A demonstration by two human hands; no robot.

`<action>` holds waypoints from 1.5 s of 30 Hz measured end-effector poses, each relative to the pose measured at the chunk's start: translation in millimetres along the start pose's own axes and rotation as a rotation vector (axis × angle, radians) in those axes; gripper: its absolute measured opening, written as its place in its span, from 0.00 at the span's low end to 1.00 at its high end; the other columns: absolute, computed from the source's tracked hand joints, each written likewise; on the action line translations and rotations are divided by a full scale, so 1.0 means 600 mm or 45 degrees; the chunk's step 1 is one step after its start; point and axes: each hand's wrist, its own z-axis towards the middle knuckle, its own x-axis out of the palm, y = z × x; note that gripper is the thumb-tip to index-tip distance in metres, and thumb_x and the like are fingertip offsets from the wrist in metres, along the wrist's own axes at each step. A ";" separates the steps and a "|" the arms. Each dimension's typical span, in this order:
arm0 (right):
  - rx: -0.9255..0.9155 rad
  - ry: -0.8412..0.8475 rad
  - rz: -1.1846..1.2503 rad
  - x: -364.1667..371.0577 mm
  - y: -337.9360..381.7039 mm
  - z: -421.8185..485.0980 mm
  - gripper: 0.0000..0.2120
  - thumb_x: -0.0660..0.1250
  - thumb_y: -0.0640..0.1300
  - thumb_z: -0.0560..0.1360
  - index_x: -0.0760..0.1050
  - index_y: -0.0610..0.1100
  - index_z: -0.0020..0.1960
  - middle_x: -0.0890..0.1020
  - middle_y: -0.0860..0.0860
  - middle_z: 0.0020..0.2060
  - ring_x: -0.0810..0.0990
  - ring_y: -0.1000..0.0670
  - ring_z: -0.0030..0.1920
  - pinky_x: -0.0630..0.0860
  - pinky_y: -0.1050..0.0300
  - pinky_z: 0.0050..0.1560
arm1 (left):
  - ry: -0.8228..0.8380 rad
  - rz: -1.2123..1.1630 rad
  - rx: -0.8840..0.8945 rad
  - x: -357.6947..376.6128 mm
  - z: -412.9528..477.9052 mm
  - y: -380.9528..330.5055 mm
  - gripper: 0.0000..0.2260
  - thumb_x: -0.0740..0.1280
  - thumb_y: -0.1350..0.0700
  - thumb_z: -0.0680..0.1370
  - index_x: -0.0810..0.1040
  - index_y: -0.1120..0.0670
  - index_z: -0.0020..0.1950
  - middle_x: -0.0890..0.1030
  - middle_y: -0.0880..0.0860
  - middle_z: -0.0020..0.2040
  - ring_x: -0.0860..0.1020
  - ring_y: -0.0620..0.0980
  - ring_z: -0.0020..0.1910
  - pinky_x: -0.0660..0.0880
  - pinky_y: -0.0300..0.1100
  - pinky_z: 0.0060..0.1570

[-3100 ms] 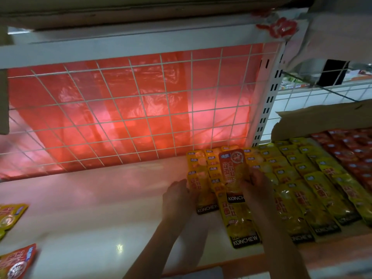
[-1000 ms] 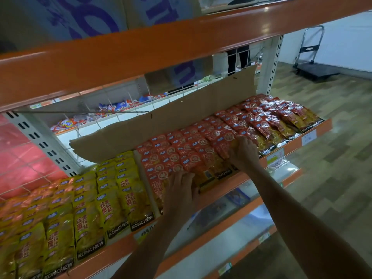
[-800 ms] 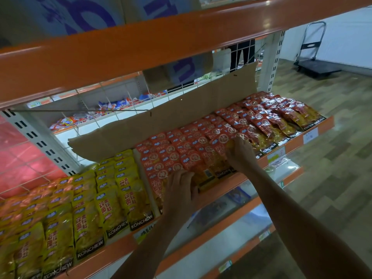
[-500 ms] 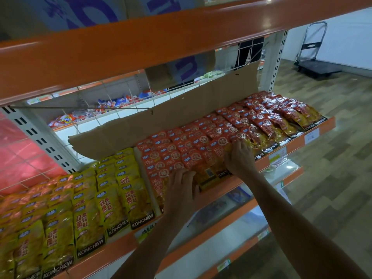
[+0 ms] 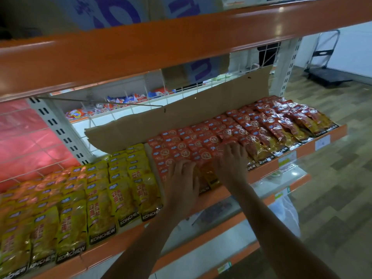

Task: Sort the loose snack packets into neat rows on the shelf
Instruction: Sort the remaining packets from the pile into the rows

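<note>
The right hand (image 5: 231, 161) has slid in toward the left hand (image 5: 184, 178), which has kept its place. Both lie palm down on the red packets (image 5: 201, 140), fingers straight and a little spread, pressing rather than pinching; neither curls round anything. Only a narrow gap shows between them, with one packet's lower end in it. I judge the flat press is meant to square these front packets and bed them into their overlapping rows.

Beyond the fingertips the red rows run back to a cardboard (image 5: 201, 115) sheet standing along the rear, which likely stops them sliding off behind. To the right of the right hand more red rows reach the end of the shelf (image 5: 304, 150). Left of the left hand lie the yellow packets (image 5: 120, 190), already in rows, their lower ends at the front lip.
</note>
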 end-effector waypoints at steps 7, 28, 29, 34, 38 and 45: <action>-0.392 0.204 0.226 0.054 0.223 -0.058 0.21 0.58 0.46 0.68 0.74 0.39 0.58 0.77 0.41 0.52 0.75 0.37 0.52 0.76 0.43 0.50 | 0.087 0.313 -0.227 -0.093 -0.026 0.121 0.21 0.54 0.54 0.71 0.75 0.55 0.61 0.76 0.55 0.57 0.73 0.59 0.60 0.73 0.54 0.58; -1.113 0.726 0.343 0.282 0.960 -0.440 0.20 0.63 0.45 0.76 0.70 0.43 0.67 0.72 0.45 0.67 0.68 0.42 0.68 0.63 0.48 0.68 | -0.101 0.759 -1.105 -0.601 -0.474 0.651 0.25 0.80 0.54 0.61 0.81 0.55 0.55 0.81 0.58 0.54 0.79 0.62 0.54 0.78 0.53 0.41; -1.129 0.768 0.348 0.293 0.995 -0.461 0.20 0.63 0.45 0.77 0.69 0.44 0.68 0.71 0.45 0.68 0.66 0.42 0.69 0.62 0.48 0.69 | -0.122 0.767 -1.129 -0.624 -0.501 0.680 0.25 0.80 0.55 0.60 0.81 0.56 0.55 0.81 0.59 0.54 0.79 0.62 0.53 0.78 0.53 0.41; -1.206 0.926 0.393 0.340 1.151 -0.550 0.20 0.61 0.48 0.78 0.66 0.45 0.68 0.69 0.46 0.69 0.65 0.42 0.70 0.58 0.49 0.71 | -0.259 0.802 -1.263 -0.729 -0.610 0.805 0.23 0.79 0.56 0.64 0.80 0.60 0.57 0.80 0.63 0.54 0.78 0.66 0.52 0.77 0.57 0.46; -1.186 1.034 0.485 0.356 1.238 -0.595 0.23 0.64 0.52 0.73 0.71 0.43 0.65 0.75 0.45 0.62 0.70 0.41 0.64 0.68 0.49 0.62 | -0.272 0.774 -1.536 -0.800 -0.669 0.898 0.23 0.71 0.50 0.73 0.74 0.60 0.63 0.76 0.63 0.60 0.73 0.65 0.60 0.70 0.56 0.57; -1.283 1.005 0.453 0.398 1.311 -0.646 0.16 0.62 0.56 0.66 0.72 0.50 0.51 0.78 0.53 0.50 0.73 0.46 0.55 0.70 0.50 0.52 | -0.097 0.786 -1.920 -0.828 -0.682 0.947 0.34 0.65 0.35 0.71 0.67 0.58 0.66 0.74 0.61 0.61 0.72 0.62 0.61 0.70 0.50 0.58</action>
